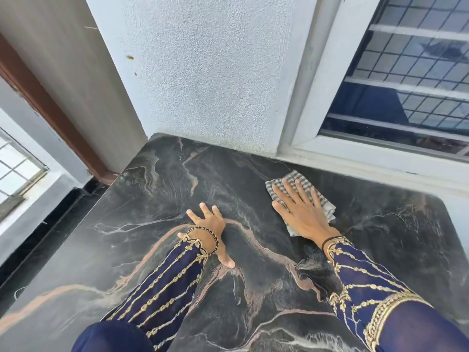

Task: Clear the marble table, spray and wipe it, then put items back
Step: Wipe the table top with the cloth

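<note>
1. Checked cotton, grey and white, is what the cloth appears to be: soft, light and limp, so it is likely bunching easily and is best handled under a flat palm, not by a pinched corner.
2. It is lying folded on the table toward the far edge, nearer the far right corner, just below the window sill.
3. Pressing it down is the right hand, fingers spread and flat on top of the cloth, not curled around it.
4. Bracing near the middle of the table is the left hand, open, holding nothing, fingers splayed on the stone.
5. Dark marble with pink and white veins is looking smooth and hard, probably slick where damp; nothing else is showing on it.
6. Backing the far edge is a textured white wall, with a grilled window to the right and a brown door frame past the far left corner.
</note>
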Action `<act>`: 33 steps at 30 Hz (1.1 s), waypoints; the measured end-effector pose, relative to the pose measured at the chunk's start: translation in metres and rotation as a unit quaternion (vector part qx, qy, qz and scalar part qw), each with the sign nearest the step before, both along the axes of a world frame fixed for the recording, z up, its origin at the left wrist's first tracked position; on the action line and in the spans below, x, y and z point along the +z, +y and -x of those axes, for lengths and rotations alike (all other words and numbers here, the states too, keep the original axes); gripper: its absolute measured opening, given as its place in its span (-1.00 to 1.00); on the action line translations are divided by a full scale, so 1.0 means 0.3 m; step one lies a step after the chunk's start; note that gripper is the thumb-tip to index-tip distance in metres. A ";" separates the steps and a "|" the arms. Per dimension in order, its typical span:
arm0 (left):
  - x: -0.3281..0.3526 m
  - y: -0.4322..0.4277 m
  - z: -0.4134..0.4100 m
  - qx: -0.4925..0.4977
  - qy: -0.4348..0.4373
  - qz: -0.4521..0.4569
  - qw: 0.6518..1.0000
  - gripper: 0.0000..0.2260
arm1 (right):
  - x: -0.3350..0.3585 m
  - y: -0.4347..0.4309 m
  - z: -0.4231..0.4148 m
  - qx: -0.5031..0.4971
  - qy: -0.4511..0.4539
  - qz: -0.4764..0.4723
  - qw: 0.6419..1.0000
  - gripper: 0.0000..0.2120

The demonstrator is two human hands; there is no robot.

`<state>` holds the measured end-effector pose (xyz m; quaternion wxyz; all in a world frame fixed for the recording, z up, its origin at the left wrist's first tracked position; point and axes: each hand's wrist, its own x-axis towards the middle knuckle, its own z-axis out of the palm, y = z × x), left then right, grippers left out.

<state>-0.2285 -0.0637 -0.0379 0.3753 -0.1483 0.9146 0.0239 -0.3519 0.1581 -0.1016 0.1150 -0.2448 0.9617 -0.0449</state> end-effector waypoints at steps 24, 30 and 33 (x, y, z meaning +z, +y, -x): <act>0.004 0.171 -0.877 -0.030 0.315 -0.104 0.943 -0.60 | -0.012 0.102 -1.246 0.252 0.044 0.017 0.967 -0.51; 0.021 0.230 -0.885 -0.064 0.292 -0.109 0.948 -0.73 | 0.003 0.278 -1.313 0.234 0.056 0.015 0.971 -0.52; 0.028 0.267 -0.857 -0.084 0.283 -0.128 0.947 -0.74 | 0.026 0.332 -1.278 0.237 0.050 -0.003 0.970 -0.52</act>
